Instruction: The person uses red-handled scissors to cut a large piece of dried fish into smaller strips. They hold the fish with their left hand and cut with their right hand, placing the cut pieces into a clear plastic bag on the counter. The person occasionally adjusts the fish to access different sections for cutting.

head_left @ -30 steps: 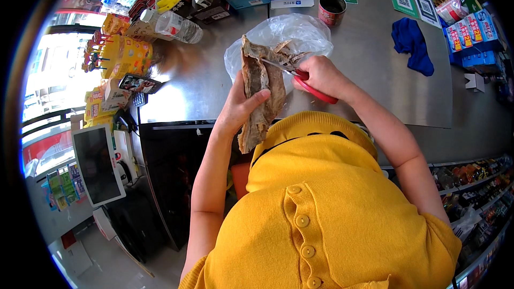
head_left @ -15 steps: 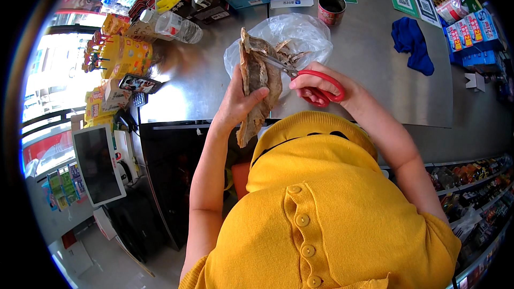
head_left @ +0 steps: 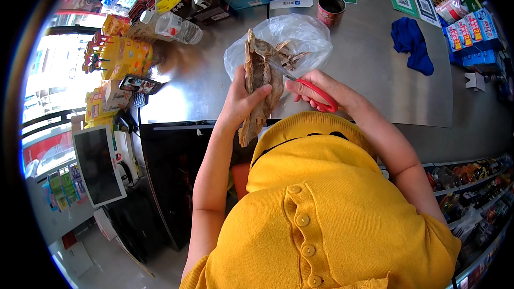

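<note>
My left hand is closed round a long, flat, brownish dried fish, held upright over the counter's near edge. In my right hand is a pair of scissors with red handles. Their metal blades reach left against the upper right side of the fish; the tips are hidden by it. Behind it, a crumpled clear plastic bag lies on the counter with several small brown pieces on it.
The steel counter carries a round tin, a blue cloth and a plastic water bottle. Packaged goods and a phone stand at the left, boxes at the right. A dark screen is lower left.
The scissors have turned in my right hand, their handles now seen more edge-on and slightly lower. My left hand and the fish have shifted a little to the right.
</note>
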Available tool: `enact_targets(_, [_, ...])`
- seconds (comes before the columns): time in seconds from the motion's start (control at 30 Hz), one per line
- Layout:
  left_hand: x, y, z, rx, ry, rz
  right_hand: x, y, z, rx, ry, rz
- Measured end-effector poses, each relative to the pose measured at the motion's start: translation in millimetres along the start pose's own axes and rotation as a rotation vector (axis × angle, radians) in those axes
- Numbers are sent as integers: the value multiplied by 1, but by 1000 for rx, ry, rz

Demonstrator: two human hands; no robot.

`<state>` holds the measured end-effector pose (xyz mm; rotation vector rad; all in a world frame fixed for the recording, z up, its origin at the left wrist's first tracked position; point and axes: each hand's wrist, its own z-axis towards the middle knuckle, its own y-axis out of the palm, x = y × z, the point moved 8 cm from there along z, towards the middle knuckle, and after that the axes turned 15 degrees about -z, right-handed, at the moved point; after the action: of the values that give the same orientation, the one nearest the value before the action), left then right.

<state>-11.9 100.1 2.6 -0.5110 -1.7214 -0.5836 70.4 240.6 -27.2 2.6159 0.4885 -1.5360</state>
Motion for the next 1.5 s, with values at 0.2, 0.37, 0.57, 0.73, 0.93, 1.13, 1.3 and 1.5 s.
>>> enact_targets(0.2, [2,-41,8,201,140,243,5,-6,1,120,-120,-288])
enact_targets(0.37, [20,-18,5,252,78,463,-23,-19,-3,464,-238,-674])
enact_targets(0.57, [20,-9,2,338,-16,515,-31,-13,-6,572,-143,-828])
enact_targets(0.73, [11,-9,5,254,124,434,-31,-12,-1,581,-185,-788])
enact_targets(0.93, [5,-6,3,154,87,44,5,-11,23,239,-163,-306])
enact_targets(1.13, [6,-5,6,143,112,27,0,5,14,2,-190,136])
enact_targets(1.3, [1,-15,3,184,6,-33,-21,-17,-2,375,-91,-724])
enact_targets(1.5, [3,-5,1,131,-86,-94,-39,-25,-10,553,-76,-936])
